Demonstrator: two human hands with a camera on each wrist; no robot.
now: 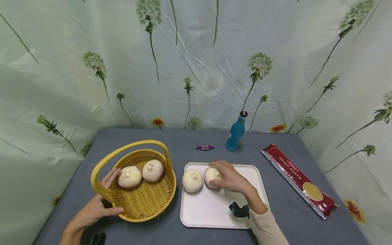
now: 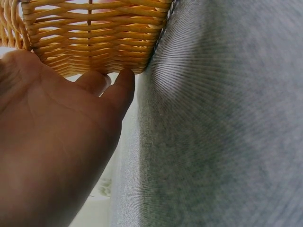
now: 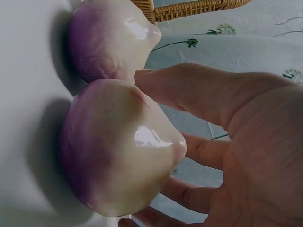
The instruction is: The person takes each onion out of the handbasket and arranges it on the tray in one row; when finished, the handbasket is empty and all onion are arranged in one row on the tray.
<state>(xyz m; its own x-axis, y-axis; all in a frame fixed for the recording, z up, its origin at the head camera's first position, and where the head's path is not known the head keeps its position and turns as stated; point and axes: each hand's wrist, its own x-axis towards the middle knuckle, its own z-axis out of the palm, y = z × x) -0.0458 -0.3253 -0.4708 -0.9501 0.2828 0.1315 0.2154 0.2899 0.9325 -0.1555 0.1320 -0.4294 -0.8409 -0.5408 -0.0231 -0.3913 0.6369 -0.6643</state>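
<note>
White tray (image 1: 251, 211): right hand (image 1: 229, 178) curls round near turnip (image 1: 212, 176). Grip low, lift straight, clear its neighbour (image 1: 192, 180). Left hand (image 1: 93, 209), fingers relaxed, steadies basket (image 1: 144, 204).

The right hand (image 1: 228, 177) covers the near side of the turnip (image 1: 212, 176) it rests on, and in the right wrist view the fingers behind that turnip (image 3: 118, 151) are partly hidden. The left hand (image 1: 96, 206) hides part of the basket (image 1: 147, 200) wall. The purple candy (image 1: 205, 147) wrapper's print is too small to read.
</note>
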